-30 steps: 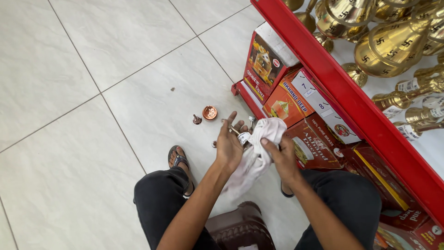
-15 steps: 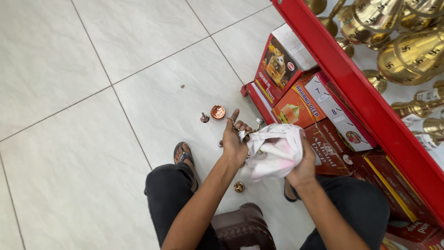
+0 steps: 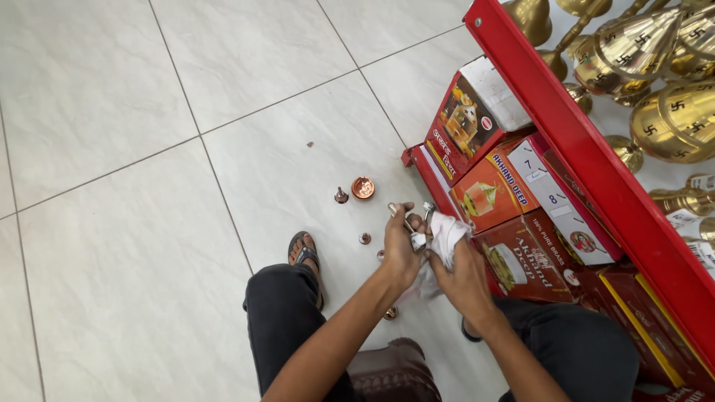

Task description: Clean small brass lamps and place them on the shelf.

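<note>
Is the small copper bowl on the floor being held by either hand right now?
No, the copper bowl sits alone on the floor tile, apart from the left hand and right hand working the white cloth.

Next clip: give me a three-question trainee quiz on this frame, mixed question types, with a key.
1. True or false: the left hand holds a small metal piece.
2. Which does the right hand grip? A) a white cloth B) a red box C) a sandal
3. Fill in: the small copper bowl lies on the tiled ____, apart from both hands.

Key: 1 true; 2 A; 3 floor.
</note>
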